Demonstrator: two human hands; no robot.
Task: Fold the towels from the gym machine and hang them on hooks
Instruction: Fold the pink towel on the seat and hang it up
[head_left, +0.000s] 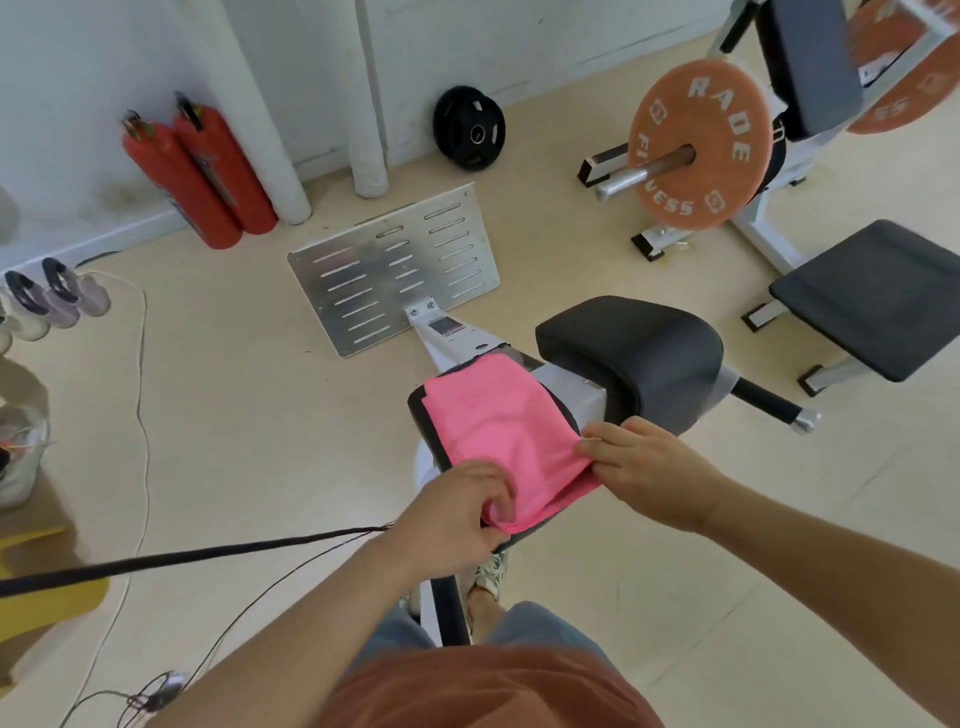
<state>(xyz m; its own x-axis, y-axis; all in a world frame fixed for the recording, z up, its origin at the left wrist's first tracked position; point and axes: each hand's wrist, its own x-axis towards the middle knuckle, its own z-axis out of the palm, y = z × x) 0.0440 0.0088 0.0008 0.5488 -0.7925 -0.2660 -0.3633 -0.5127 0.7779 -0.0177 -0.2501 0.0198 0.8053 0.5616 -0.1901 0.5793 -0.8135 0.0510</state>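
Pink towel (506, 441) flat on the gym machine seat pad (418, 410), left hand (457, 512) pinching near corner, right hand (649, 467) pinching right edge; light, limp cloth, so grip corners.

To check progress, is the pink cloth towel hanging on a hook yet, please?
No, the pink cloth towel lies on the dark padded seat, gripped by left hand and right hand.

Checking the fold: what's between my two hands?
In the head view, the pink towel lies between them; the left hand pinches its near corner, the right hand its right edge.
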